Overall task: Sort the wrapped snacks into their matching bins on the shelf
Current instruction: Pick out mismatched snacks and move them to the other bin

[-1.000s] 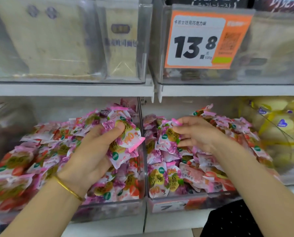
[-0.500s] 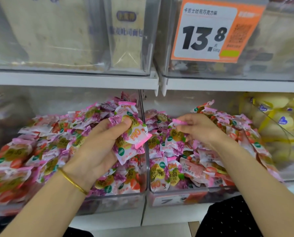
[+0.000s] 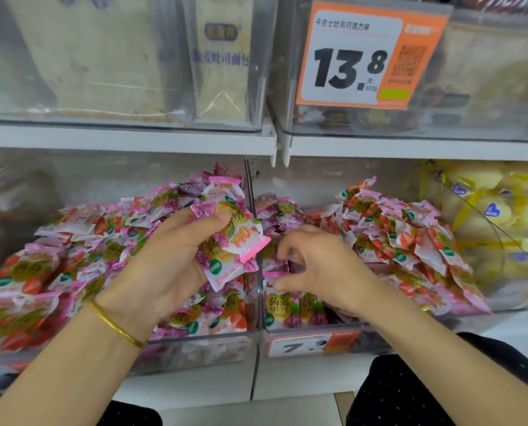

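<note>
White shelf (image 3: 127, 138) boards run across at two heights, with clear bins on each; down low the left bin (image 3: 195, 353) and the right bin (image 3: 376, 336) sit side by side, both heaped with pink snacks (image 3: 72, 238). The left hand (image 3: 164, 262) grips a bunch (image 3: 235, 241) of them, thumb on top and fingers curled under, held up just by the wall between the two bins. The right hand (image 3: 321, 265) hangs low over the right bin's heap with its fingers bent like a claw; it is blurry, so I cannot tell if it pinches one.

To do this well, I think the person should look at the picture on each wrapper first; pick one at a time with the fingertips; hold the bunch tight so none drop into the wrong heap; go gently, since the piles are high and could slide over the front.

Up above, an orange tag (image 3: 358, 56) reads 13.8; pale bread packs (image 3: 222, 56) stand in the top left bin; yellow packs (image 3: 502, 210) fill the bin far right; a gold bangle (image 3: 115, 325) circles the left wrist.
</note>
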Demonstrator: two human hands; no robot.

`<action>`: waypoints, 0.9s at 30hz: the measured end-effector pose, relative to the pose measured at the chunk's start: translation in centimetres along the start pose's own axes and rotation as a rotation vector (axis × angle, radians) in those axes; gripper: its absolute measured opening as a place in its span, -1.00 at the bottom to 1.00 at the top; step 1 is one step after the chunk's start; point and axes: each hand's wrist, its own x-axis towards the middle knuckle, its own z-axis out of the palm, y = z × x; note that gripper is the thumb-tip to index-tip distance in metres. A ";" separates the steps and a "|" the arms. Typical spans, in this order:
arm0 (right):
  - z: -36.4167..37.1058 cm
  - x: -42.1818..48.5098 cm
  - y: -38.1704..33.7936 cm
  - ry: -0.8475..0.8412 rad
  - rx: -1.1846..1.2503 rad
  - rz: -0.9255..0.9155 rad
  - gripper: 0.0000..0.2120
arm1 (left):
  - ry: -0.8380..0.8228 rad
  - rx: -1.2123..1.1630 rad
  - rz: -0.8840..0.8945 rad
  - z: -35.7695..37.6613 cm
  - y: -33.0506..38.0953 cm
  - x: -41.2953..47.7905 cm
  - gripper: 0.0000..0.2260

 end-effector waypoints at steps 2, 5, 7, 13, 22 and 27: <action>-1.2 -0.1 0.0 0.129 0.298 0.034 -0.84 | -0.047 0.050 0.026 0.3 -0.1 -0.2 -0.71; -2.6 -0.4 -0.7 0.110 0.923 0.097 -0.86 | -0.098 0.164 0.114 1.2 -0.5 -0.5 -0.80; -2.9 -0.5 -1.4 0.040 1.137 0.063 -0.73 | -0.096 0.237 0.183 1.7 -0.8 -0.4 -0.76; -2.1 0.6 -2.1 0.105 1.108 0.021 -0.58 | -0.023 0.504 0.383 2.4 -0.9 -0.1 -0.80; -2.8 1.3 0.4 0.120 1.601 0.367 -0.76 | 0.024 0.709 0.314 1.2 -0.4 1.2 -0.75; -4.4 2.7 5.0 0.367 1.155 0.614 -0.74 | 0.102 0.292 0.195 1.1 0.6 2.9 -0.94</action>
